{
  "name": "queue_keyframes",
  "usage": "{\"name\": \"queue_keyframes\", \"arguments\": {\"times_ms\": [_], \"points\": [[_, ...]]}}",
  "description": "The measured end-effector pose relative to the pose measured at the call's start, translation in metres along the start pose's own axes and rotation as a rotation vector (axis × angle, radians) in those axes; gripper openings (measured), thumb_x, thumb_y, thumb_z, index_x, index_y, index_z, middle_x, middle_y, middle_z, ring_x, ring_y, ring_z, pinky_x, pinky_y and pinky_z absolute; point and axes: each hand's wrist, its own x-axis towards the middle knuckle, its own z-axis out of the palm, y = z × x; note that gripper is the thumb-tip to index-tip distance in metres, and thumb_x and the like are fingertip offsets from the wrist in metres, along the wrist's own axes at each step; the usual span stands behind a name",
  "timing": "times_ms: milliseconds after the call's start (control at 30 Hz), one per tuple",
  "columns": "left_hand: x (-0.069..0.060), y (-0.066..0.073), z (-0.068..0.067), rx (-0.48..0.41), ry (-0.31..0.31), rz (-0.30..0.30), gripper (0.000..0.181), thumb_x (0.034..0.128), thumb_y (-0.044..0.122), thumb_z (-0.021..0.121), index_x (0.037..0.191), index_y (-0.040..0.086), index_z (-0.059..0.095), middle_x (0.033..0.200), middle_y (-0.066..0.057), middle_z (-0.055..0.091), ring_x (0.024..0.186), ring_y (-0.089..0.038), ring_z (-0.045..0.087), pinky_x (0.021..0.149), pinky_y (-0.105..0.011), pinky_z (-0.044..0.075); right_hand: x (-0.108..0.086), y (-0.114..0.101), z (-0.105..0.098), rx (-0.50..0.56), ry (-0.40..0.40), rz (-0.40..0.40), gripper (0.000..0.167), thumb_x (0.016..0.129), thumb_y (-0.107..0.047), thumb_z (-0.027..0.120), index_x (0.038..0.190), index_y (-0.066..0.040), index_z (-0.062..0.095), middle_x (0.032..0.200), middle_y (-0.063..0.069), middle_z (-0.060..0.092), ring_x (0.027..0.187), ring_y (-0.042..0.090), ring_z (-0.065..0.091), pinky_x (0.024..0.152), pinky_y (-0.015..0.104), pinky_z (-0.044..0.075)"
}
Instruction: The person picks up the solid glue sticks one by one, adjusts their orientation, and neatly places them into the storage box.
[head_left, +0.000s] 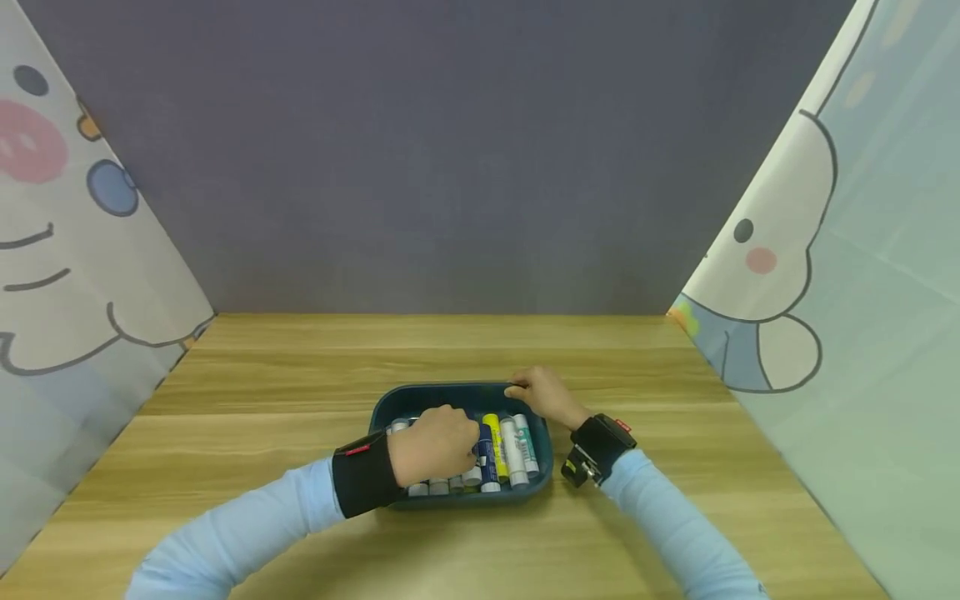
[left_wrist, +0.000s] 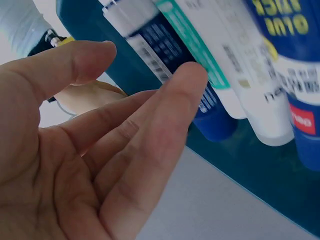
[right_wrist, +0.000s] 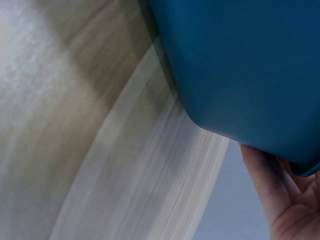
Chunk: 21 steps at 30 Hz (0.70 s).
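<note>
A dark teal plastic bin (head_left: pixel 546 457) sits on the table with several glue sticks lying side by side in it. My left hand (head_left: pixel 435 443) is over the bin's left half and covers part of them. In the left wrist view, its fingertips are at a dark blue glue stick (left_wrist: pixel 160 50), thumb apart from the fingers; whether they touch it is unclear. Beside that lie a white-and-green stick (left_wrist: pixel 202 55), a white one (left_wrist: pixel 245 65) and a blue one with yellow lettering (left_wrist: pixel 295 65). My right hand (head_left: pixel 551 397) grips the bin's rim at the back right corner.
The bin stands on a wood-grain table (head_left: pixel 300 375). A dark grey panel (head_left: pixel 450 167) rises behind the table, and cartoon-printed sheets (head_left: pixel 862 250) flank it. A yellow glue stick (head_left: pixel 492 433) lies right of the left hand.
</note>
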Motion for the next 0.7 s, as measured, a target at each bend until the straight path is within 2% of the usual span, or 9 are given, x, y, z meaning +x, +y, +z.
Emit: {"name": "queue_keyframes", "arguments": {"times_ms": [200,333,467,567,600,700], "points": [[-0.002,0.001,-0.002,-0.014,0.005,0.032,0.014,0.0827,0.02,0.066,0.084,0.006,0.068,0.055,0.003,0.046,0.044,-0.008,0.041,0.042,-0.016,0.035,0.003,0.001,-0.002,0.015,0.014,0.006,0.013,0.088,-0.014,0.06,0.088,-0.005,0.068,0.072,0.002,0.058,0.055,0.008,0.042,0.051,0.02,0.034],[-0.003,-0.002,0.0,-0.035,0.005,0.022,0.013,0.0829,0.019,0.065,0.084,0.007,0.068,0.055,0.004,0.046,0.043,-0.008,0.04,0.042,-0.016,0.034,0.004,0.0,-0.001,0.012,0.017,0.004,0.017,0.088,-0.015,0.06,0.077,-0.003,0.064,0.063,-0.003,0.044,0.052,0.008,0.036,0.05,0.019,0.029],[-0.008,-0.002,0.006,-0.051,-0.024,0.022,0.014,0.0826,0.022,0.066,0.086,0.009,0.068,0.056,0.006,0.044,0.044,-0.006,0.038,0.043,-0.017,0.033,0.0,0.001,0.004,0.028,-0.008,0.014,0.022,0.088,-0.015,0.06,0.07,-0.002,0.059,0.06,-0.004,0.033,0.05,0.008,0.032,0.049,0.019,0.025],[-0.013,-0.002,0.01,-0.065,-0.032,0.046,0.015,0.0827,0.022,0.065,0.091,0.01,0.068,0.057,0.007,0.045,0.043,-0.005,0.035,0.042,-0.017,0.031,-0.005,0.002,0.008,0.038,-0.018,0.017,0.017,0.088,-0.013,0.06,0.075,-0.003,0.063,0.062,-0.004,0.037,0.051,0.008,0.033,0.051,0.02,0.028],[-0.015,-0.002,0.01,-0.072,-0.028,0.058,0.017,0.083,0.021,0.065,0.095,0.01,0.069,0.06,0.006,0.051,0.042,-0.005,0.035,0.042,-0.016,0.03,-0.006,0.002,0.008,0.035,-0.014,0.011,0.014,0.088,-0.013,0.06,0.078,-0.004,0.065,0.063,-0.004,0.04,0.052,0.008,0.034,0.052,0.02,0.029],[-0.02,-0.006,0.007,-0.078,0.009,0.093,0.024,0.0844,0.016,0.063,0.108,0.011,0.067,0.079,0.001,0.065,0.047,-0.003,0.045,0.046,-0.014,0.035,-0.009,0.001,0.008,0.029,-0.017,0.003,0.012,0.088,-0.011,0.059,0.088,-0.003,0.068,0.069,0.001,0.053,0.057,0.012,0.042,0.055,0.024,0.036]]}}
